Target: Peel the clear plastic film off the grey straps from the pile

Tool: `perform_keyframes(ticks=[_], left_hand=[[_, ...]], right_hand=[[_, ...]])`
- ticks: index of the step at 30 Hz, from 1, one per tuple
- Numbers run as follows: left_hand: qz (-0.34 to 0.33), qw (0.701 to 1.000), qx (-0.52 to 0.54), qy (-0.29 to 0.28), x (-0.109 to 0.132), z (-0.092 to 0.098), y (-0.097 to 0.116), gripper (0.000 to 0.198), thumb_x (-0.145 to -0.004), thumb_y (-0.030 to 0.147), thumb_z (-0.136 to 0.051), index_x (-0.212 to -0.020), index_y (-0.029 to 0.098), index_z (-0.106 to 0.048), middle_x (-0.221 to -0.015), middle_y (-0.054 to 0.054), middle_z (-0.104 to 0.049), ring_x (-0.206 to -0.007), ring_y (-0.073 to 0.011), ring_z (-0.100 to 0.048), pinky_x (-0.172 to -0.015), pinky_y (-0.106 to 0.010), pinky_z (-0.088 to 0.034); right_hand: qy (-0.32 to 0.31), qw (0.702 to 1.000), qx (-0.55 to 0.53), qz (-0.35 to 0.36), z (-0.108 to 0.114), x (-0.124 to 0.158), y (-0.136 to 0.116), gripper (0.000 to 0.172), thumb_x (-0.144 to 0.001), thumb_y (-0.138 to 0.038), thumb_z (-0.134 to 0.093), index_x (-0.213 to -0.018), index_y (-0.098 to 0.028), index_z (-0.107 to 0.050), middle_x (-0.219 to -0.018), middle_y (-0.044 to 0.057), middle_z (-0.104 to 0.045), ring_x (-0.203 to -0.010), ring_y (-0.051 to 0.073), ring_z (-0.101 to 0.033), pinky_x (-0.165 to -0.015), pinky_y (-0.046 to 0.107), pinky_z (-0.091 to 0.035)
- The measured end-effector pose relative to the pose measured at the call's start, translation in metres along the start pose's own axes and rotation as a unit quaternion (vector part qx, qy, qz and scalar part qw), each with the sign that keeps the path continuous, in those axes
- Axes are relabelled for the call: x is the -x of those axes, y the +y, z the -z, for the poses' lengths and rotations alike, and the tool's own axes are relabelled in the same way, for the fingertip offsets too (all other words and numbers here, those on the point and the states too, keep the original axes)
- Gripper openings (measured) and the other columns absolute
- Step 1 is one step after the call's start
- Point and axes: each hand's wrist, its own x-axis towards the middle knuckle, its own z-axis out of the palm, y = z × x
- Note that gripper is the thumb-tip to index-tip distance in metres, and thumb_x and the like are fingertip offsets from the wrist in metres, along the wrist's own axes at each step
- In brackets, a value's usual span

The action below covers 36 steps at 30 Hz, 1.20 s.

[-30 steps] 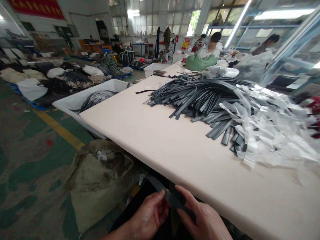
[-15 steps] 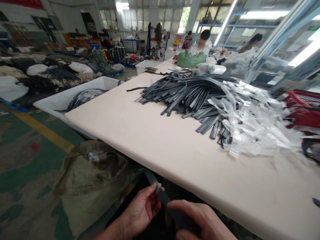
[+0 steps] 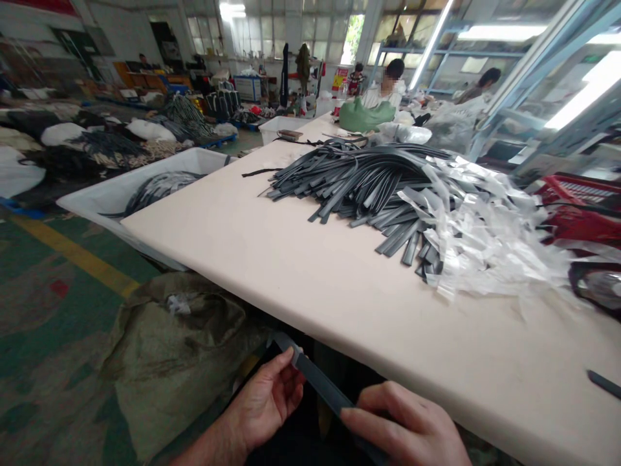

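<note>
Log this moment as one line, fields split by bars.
Left hand: pinching dark strip | Right hand: holding same strip | Table: strip pile, white film | Beside table: sack

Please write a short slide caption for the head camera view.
Left hand and right hand hold a dark strip beside a table bearing similar strips.

Right hand (image 3: 410,421) now farther from the left hand (image 3: 264,401), a longer stretch of grey strip (image 3: 323,386) between them
</note>
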Motion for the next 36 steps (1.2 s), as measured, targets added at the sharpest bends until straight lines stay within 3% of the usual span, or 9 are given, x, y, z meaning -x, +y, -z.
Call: perform_keyframes(ticks=[5, 7, 10, 14, 20, 25, 30, 34, 36], left_hand=[[0.000, 0.999, -0.011, -0.050, -0.001, 0.009, -0.006, 0.011, -0.092, 0.014, -0.062, -0.091, 0.008, -0.071, -0.079, -0.008, -0.077, -0.063, -0.0148, -0.071, -0.056, -0.023, -0.057], [-0.001, 0.998, 0.004, -0.069, 0.000, 0.013, -0.008, 0.012, -0.093, 0.012, -0.060, -0.089, 0.008, -0.071, -0.077, -0.006, -0.076, -0.062, -0.0138, -0.070, -0.058, -0.023, -0.057], [0.018, 0.996, 0.023, -0.082, 0.004, 0.014, -0.006, 0.019, -0.095, 0.015, -0.054, -0.087, 0.007, -0.069, -0.070, -0.005, -0.073, -0.058, -0.0139, -0.068, -0.058, -0.025, -0.057], [0.005, 0.998, 0.029, -0.055, 0.008, 0.010, 0.009, 0.029, -0.098, 0.026, -0.049, -0.105, 0.005, -0.067, -0.088, -0.013, -0.078, -0.070, -0.0201, -0.073, -0.061, -0.029, -0.059], [-0.106, 0.993, 0.038, 0.033, 0.002, 0.013, 0.023, 0.017, -0.096, 0.013, -0.055, -0.109, 0.011, -0.066, -0.089, -0.006, -0.080, -0.077, -0.0157, -0.075, -0.068, -0.025, -0.060], [-0.041, 0.999, 0.009, 0.006, 0.004, 0.017, 0.012, 0.019, -0.096, 0.019, -0.058, -0.110, 0.011, -0.067, -0.089, -0.009, -0.079, -0.073, -0.0174, -0.074, -0.062, -0.026, -0.059], [0.029, 0.996, 0.034, -0.083, 0.004, 0.020, -0.001, 0.016, -0.095, 0.013, -0.055, -0.094, 0.006, -0.069, -0.076, -0.006, -0.074, -0.059, -0.0127, -0.067, -0.055, -0.021, -0.051], [0.048, 0.990, 0.042, -0.123, 0.001, 0.019, -0.005, 0.028, -0.095, 0.030, -0.059, -0.094, 0.004, -0.068, -0.072, -0.008, -0.072, -0.061, -0.0178, -0.068, -0.062, -0.027, -0.055], [0.030, 0.994, 0.046, -0.094, -0.003, 0.019, 0.002, 0.041, -0.095, 0.038, -0.058, -0.105, -0.001, -0.066, -0.081, -0.016, -0.074, -0.067, -0.0236, -0.071, -0.064, -0.033, -0.058]], right_hand=[[0.009, 0.998, 0.000, 0.064, -0.041, -0.033, 0.002, 0.028, -0.097, -0.016, -0.048, -0.102, -0.027, -0.073, -0.121, 0.007, -0.071, -0.109, 0.018, -0.067, -0.088, 0.029, -0.056], [0.001, 0.994, -0.066, 0.092, -0.056, -0.042, 0.004, 0.027, -0.101, -0.018, -0.043, -0.104, -0.024, -0.069, -0.120, 0.007, -0.072, -0.115, 0.017, -0.065, -0.096, 0.030, -0.053], [-0.022, 0.988, -0.129, 0.086, -0.067, -0.045, 0.004, 0.028, -0.106, -0.031, -0.039, -0.105, -0.021, -0.065, -0.101, 0.004, -0.077, -0.102, 0.015, -0.069, -0.090, 0.026, -0.052], [-0.062, 0.987, -0.144, 0.027, -0.058, -0.037, 0.001, 0.038, -0.106, -0.040, -0.035, -0.094, -0.021, -0.066, -0.076, 0.001, -0.072, -0.068, 0.012, -0.066, -0.066, 0.022, -0.047], [-0.063, 0.979, -0.194, -0.013, -0.044, -0.025, 0.005, 0.033, -0.105, -0.041, -0.040, -0.099, -0.022, -0.067, -0.079, 0.002, -0.071, -0.071, 0.012, -0.067, -0.068, 0.022, -0.048], [0.044, 0.977, -0.185, 0.097, -0.064, -0.032, 0.001, 0.019, -0.102, -0.023, -0.047, -0.115, -0.023, -0.062, -0.097, 0.004, -0.074, -0.086, 0.012, -0.070, -0.077, 0.022, -0.053], [0.053, 0.985, -0.083, 0.142, -0.089, -0.039, 0.006, 0.019, -0.103, -0.022, -0.047, -0.105, -0.021, -0.066, -0.115, 0.006, -0.074, -0.112, 0.018, -0.066, -0.097, 0.031, -0.052], [0.039, 0.989, -0.075, 0.120, -0.094, -0.039, 0.009, 0.024, -0.105, -0.028, -0.041, -0.103, -0.020, -0.064, -0.088, 0.004, -0.075, -0.079, 0.016, -0.069, -0.073, 0.027, -0.053], [0.038, 0.991, -0.109, 0.071, -0.086, -0.038, 0.005, 0.029, -0.105, -0.034, -0.040, -0.096, -0.021, -0.065, -0.074, 0.001, -0.070, -0.062, 0.013, -0.063, -0.060, 0.024, -0.047]])
